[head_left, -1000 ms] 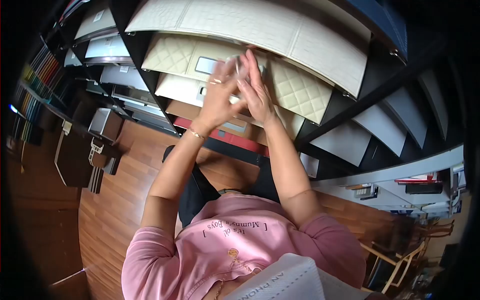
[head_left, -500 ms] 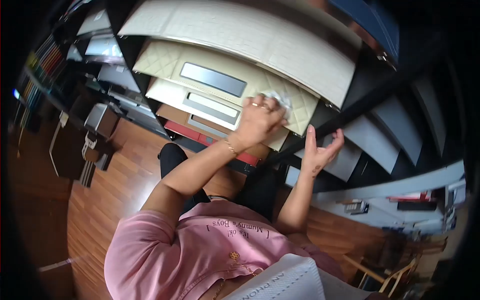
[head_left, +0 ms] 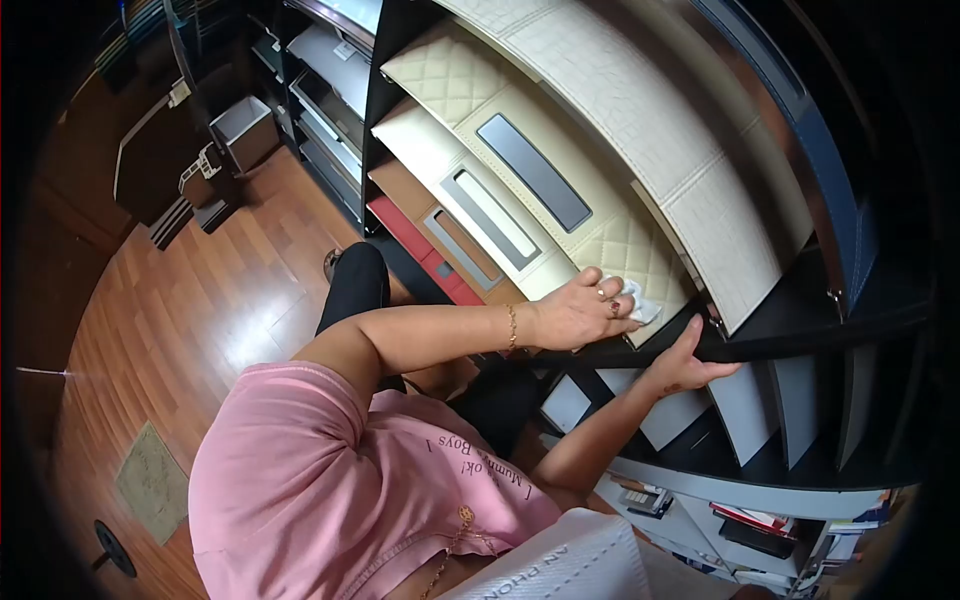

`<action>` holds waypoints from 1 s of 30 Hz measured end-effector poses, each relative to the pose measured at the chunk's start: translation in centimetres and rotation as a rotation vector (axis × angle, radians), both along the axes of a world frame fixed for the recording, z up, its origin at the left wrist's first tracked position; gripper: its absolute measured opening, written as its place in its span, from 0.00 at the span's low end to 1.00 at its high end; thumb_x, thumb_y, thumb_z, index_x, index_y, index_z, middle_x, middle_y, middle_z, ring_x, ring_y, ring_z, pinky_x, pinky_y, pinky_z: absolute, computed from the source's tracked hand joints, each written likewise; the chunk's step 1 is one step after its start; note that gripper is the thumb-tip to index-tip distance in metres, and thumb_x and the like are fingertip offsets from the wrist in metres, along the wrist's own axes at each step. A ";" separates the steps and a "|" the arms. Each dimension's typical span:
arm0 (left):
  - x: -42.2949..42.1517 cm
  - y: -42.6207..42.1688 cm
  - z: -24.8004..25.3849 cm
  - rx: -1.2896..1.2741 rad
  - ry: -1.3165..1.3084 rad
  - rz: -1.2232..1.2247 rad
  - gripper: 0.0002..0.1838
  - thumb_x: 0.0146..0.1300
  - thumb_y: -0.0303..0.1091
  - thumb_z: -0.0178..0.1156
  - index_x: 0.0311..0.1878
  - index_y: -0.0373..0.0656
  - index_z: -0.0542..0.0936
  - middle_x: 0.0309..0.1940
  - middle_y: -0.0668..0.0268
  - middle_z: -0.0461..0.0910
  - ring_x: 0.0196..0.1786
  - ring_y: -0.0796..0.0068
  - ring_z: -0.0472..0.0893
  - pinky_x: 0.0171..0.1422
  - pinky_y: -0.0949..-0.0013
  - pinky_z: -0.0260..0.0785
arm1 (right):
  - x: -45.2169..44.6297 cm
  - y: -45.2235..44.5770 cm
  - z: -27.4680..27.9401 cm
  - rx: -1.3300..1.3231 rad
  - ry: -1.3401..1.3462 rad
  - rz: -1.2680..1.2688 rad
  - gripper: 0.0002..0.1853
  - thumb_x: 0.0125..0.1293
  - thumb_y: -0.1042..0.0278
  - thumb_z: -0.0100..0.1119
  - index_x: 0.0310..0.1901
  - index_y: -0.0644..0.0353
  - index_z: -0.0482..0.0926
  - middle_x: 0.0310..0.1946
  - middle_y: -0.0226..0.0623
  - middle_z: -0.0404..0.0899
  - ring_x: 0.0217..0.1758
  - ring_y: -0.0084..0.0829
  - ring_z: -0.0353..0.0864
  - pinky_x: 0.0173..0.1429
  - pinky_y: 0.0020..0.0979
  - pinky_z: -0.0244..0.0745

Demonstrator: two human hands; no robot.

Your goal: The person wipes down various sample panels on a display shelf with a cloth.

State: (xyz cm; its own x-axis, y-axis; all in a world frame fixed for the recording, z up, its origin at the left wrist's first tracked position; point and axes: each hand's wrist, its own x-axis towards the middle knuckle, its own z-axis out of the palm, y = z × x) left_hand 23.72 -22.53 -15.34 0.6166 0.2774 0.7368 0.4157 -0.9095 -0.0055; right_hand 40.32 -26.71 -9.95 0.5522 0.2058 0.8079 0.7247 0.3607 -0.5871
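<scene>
My left hand [head_left: 585,312], with rings and a bracelet, presses a crumpled white cloth [head_left: 640,300] onto a cream quilted panel [head_left: 500,100]. The cloth lies near the panel's lower right corner, partly hidden by my fingers. A dark rectangular inset [head_left: 535,172] runs along the middle of this panel. Close by, my right hand [head_left: 688,368] is open at the black rack edge [head_left: 790,338], thumb raised and apart from the fingers. Whether it touches the rack, I cannot tell.
Above hangs a large off-white textured panel [head_left: 650,130], with a blue panel [head_left: 835,200] beyond. Below are a white panel [head_left: 415,140], a brown one [head_left: 400,195] and a red one [head_left: 400,228]. Grey sheets [head_left: 790,410] stand in slots at right. The floor [head_left: 230,310] is wooden.
The view has turned, so the rack appears tilted. My left hand with the cloth has moved down toward the quilted panel's lower right corner. My right hand stays open beside the rack edge.
</scene>
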 end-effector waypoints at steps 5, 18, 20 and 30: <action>-5.1 3.1 -1.5 0.081 -0.150 0.123 0.20 0.55 0.37 0.54 0.52 0.65 0.80 0.48 0.75 0.74 0.52 0.70 0.71 0.50 0.65 0.57 | -0.5 -0.2 0.1 -0.021 0.048 0.026 0.39 0.58 0.77 0.66 0.67 0.71 0.53 0.57 0.54 0.68 0.56 0.39 0.74 0.62 0.35 0.70; -21.5 15.2 -5.1 0.118 -0.667 0.483 0.17 0.52 0.30 0.70 0.46 0.57 0.85 0.41 0.71 0.77 0.47 0.70 0.75 0.51 0.67 0.66 | -1.5 0.7 0.2 0.077 -0.020 -0.076 0.34 0.57 0.75 0.68 0.62 0.73 0.61 0.51 0.53 0.72 0.50 0.40 0.76 0.55 0.36 0.74; -21.2 16.3 -5.8 -0.061 -1.130 0.545 0.14 0.59 0.31 0.66 0.49 0.52 0.83 0.40 0.71 0.78 0.46 0.75 0.75 0.50 0.70 0.66 | -1.5 0.6 0.2 0.080 -0.040 -0.106 0.33 0.58 0.77 0.67 0.61 0.73 0.61 0.50 0.52 0.73 0.49 0.39 0.76 0.54 0.35 0.74; -12.5 15.9 -9.2 -0.617 -0.964 0.394 0.08 0.53 0.27 0.51 0.26 0.33 0.78 0.29 0.51 0.77 0.35 0.53 0.75 0.38 0.60 0.68 | -1.4 0.7 0.2 0.075 -0.032 -0.029 0.30 0.59 0.80 0.63 0.61 0.73 0.60 0.49 0.52 0.76 0.50 0.38 0.78 0.58 0.35 0.74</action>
